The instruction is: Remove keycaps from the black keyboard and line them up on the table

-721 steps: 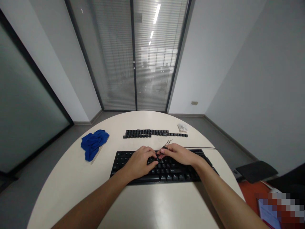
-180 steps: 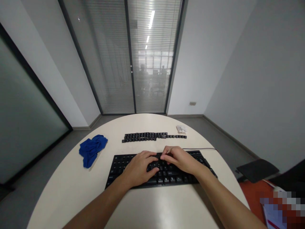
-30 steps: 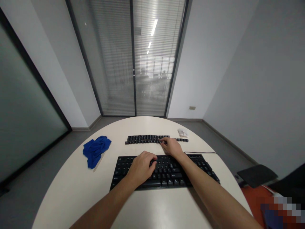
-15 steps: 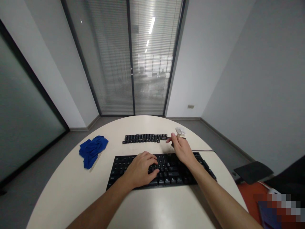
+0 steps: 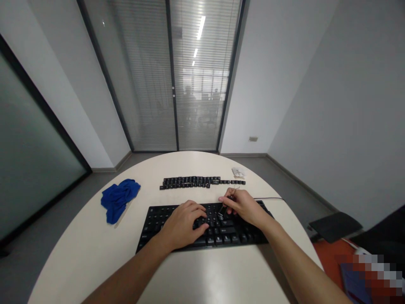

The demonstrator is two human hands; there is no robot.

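Head view: your right hand point(image 5: 242, 207) grasps a wire-ended tool point(image 5: 223, 210) over the near keyboard point(image 5: 228, 230); your left hand point(image 5: 184, 224), fingers loosely parted, covers some keys. Beyond: keycap rows point(image 5: 186, 182), far-right bag point(image 5: 238, 172), contents unclear; left, blue cloth point(image 5: 118, 199).

The left hand point(image 5: 182, 226) rests on a keyboard point(image 5: 221, 231); the right hand point(image 5: 246, 206) holds a tool point(image 5: 223, 209).

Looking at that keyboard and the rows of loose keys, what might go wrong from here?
The wire-ended tool in the right hand might slip and scratch the keyboard. The left hand lies on the keyboard close to the tool's tip, so a slip could also poke its fingers. The loose keys sit just beyond both hands; a careless sweep might jumble them.
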